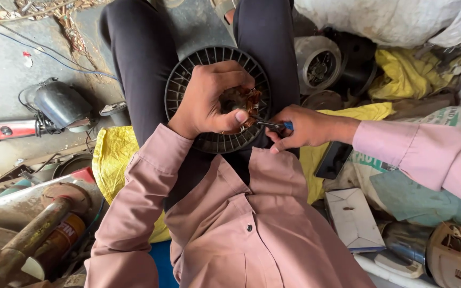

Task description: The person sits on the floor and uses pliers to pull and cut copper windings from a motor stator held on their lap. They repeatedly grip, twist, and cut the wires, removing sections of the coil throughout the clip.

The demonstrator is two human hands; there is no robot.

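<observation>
hands busy: left hand (209, 101) grasping black fan motor (188, 80), right hand (300, 128) pinching pliers (270, 125); white box (353, 218) nearby.

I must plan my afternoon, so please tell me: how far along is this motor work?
The black finned housing lies open on the lap, copper windings exposed. The left hand steadies it; the right hand works blue-handled pliers at the windings. The windings remain inside.

A round black fan wheel (217, 98) with many thin slats rests on the person's lap, between the knees. In its middle sits a bunch of shiny brown copper wire (241, 101). A small metal tool with a blue handle (273, 126) pokes into the wire from the wheel's right side.
</observation>
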